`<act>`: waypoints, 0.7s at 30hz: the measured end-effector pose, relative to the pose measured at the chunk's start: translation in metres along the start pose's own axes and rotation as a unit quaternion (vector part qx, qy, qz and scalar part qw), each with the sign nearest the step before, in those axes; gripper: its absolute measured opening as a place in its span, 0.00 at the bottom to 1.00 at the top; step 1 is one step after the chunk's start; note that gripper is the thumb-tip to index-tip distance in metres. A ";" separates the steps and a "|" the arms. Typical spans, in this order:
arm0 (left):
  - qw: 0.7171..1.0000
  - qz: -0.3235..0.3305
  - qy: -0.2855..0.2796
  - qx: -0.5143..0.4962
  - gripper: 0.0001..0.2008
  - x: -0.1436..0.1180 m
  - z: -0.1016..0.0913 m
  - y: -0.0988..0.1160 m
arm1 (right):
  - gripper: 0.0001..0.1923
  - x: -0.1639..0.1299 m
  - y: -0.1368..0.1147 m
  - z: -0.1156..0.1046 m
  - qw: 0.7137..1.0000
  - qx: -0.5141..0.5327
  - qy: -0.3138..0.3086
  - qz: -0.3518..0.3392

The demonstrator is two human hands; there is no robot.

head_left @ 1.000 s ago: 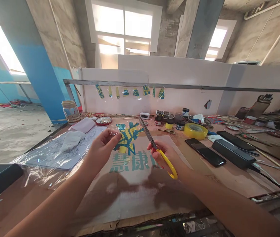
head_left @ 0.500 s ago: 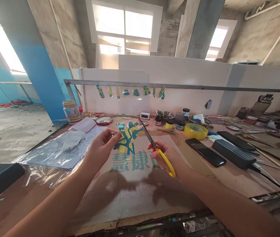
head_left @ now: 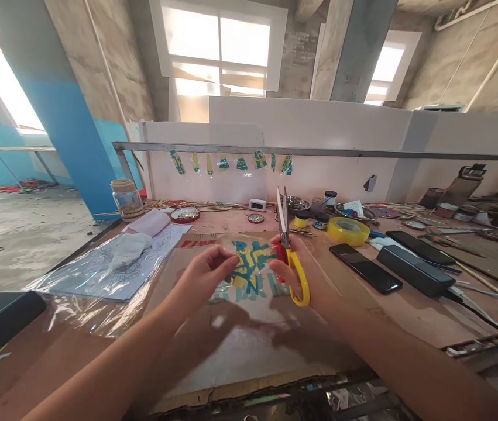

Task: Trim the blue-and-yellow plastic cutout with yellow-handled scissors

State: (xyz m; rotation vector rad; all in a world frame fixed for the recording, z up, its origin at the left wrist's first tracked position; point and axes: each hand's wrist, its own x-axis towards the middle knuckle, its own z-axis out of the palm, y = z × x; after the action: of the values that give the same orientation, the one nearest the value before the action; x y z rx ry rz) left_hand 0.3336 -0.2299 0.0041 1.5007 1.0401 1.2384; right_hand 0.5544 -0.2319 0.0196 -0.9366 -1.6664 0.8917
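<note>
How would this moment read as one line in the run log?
left hand: pinching blue-and-yellow piece | right hand: holding scissors, blades slightly parted | nearby: yellow tape roll on table

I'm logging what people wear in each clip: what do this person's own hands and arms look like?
The left hand and right hand are bare, with no glove, ring or watch visible. The left forearm and right forearm are uncovered as far as they show, with no sleeve or cable in sight.
</note>
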 end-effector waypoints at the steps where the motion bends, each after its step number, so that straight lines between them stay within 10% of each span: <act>1: 1.000 -0.002 -0.022 -0.006 0.19 -0.002 0.004 -0.005 | 0.17 0.000 0.004 0.003 1.000 -0.001 0.005 -0.014; 8: 0.994 0.024 -0.049 0.092 0.30 -0.002 -0.002 -0.018 | 0.14 0.005 0.034 -0.004 0.981 -0.145 -0.002 -0.130; 14: 0.936 0.225 0.070 0.263 0.29 -0.002 -0.027 0.013 | 0.23 0.015 0.029 -0.025 0.843 -0.464 -0.007 -0.273; 21: 0.877 0.252 0.120 0.390 0.17 -0.006 -0.024 0.024 | 0.26 0.007 0.011 -0.026 0.779 -0.565 -0.081 -0.258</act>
State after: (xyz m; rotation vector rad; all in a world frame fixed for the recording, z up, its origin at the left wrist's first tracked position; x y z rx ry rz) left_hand 0.3107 -0.2382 0.0280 2.3992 1.4795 1.4683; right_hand 0.5800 -0.2178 0.0186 -1.0379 -2.4614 -0.5520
